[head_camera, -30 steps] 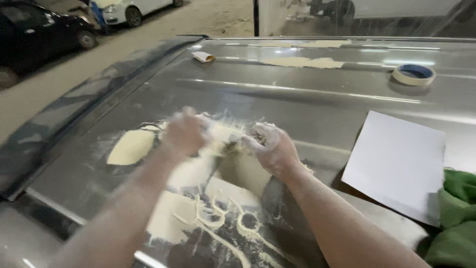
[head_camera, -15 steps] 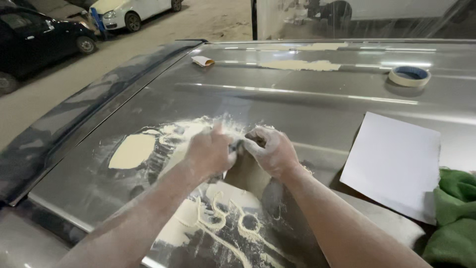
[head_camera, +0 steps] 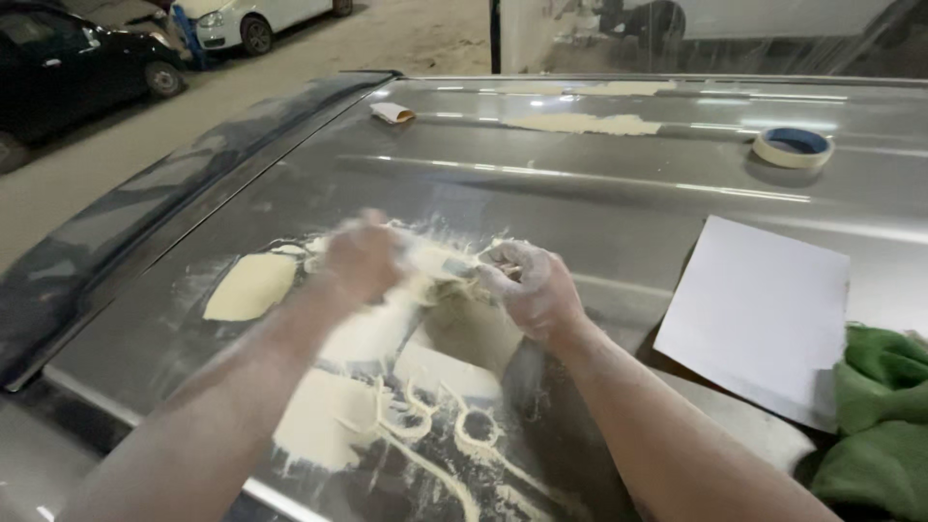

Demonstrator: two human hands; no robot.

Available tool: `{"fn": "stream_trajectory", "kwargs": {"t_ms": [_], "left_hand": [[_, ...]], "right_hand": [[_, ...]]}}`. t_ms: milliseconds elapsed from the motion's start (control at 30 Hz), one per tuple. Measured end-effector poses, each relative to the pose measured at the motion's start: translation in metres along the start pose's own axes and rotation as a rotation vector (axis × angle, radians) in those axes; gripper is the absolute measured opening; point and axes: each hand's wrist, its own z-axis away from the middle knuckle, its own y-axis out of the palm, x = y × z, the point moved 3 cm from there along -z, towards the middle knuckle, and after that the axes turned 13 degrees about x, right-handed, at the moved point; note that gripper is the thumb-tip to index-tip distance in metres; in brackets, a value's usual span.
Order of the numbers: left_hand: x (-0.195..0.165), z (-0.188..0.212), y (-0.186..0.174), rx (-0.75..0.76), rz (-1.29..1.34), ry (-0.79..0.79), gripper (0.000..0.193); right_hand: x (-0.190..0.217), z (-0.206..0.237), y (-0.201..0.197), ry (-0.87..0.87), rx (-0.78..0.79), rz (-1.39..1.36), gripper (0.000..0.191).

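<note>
I am looking down at a shiny grey car roof [head_camera: 599, 184], and both of my hands are working in the middle of it, close to the near edge.

My left hand [head_camera: 362, 259] is looking blurry, so I cannot tell whether its grip is apart or together. It is lying flat on the pale putty patch [head_camera: 372, 333]. My right hand [head_camera: 530, 285] is sitting just beside it, dusty white, with its grip curled together on a small sanding piece [head_camera: 454, 266] that is reaching across between the two hands. I cannot see that piece well.

The putty is lying under my hands and then spreading toward me, toward the near edge of the roof. Its long way is running from the hands down toward me. A smaller pale spot [head_camera: 249, 287] is sitting to the left of it, closer to my left hand than to my right. So the left hand is the nearer one for that side.

A white sheet of paper [head_camera: 759, 314] is lying to the right, apart from my right hand. A green cloth [head_camera: 875, 425] is bunching at the near right corner. A roll of tape [head_camera: 793, 147] is resting far back on the right.
</note>
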Motion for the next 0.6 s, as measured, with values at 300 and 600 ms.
{"fn": "stream_trajectory", "kwargs": {"t_ms": [300,600], "left_hand": [[-0.024,0.027,0.0,-0.05,0.013,0.19,0.041],[0.013,0.002,0.018,0.004,-0.015,0.021,0.03]], "right_hand": [[0.003,-0.002,0.004,0.145,0.102,0.064,0.036],[0.014,0.0,0.001,-0.024,0.016,0.136,0.034]]}}
